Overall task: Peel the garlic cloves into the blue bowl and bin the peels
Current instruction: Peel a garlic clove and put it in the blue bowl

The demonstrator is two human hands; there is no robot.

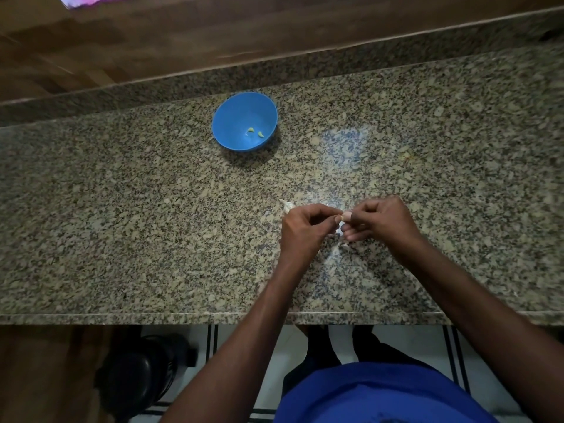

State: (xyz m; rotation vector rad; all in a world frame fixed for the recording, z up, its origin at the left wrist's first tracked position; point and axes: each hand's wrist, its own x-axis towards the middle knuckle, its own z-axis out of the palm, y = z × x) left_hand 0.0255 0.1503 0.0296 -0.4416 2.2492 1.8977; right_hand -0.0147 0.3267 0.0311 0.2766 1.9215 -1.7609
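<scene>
Two peeled cloves (255, 131) lie in the bowl (227, 117). Both hands' fingers (328, 213) pinch a third clove (346, 215) near the table's (122, 224) front edge. Peels (287, 205) remain unbinned.

Glossy speckled granite counter (152, 209), smooth blue plastic bowl (232, 117), brown wood-grain backing (183, 41).

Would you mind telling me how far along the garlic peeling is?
Done: two peeled cloves lie in the blue bowl. In hand: both hands, left hand and right hand, pinch a garlic clove between them. Left: that clove, and the peels on the counter to bin.
</scene>
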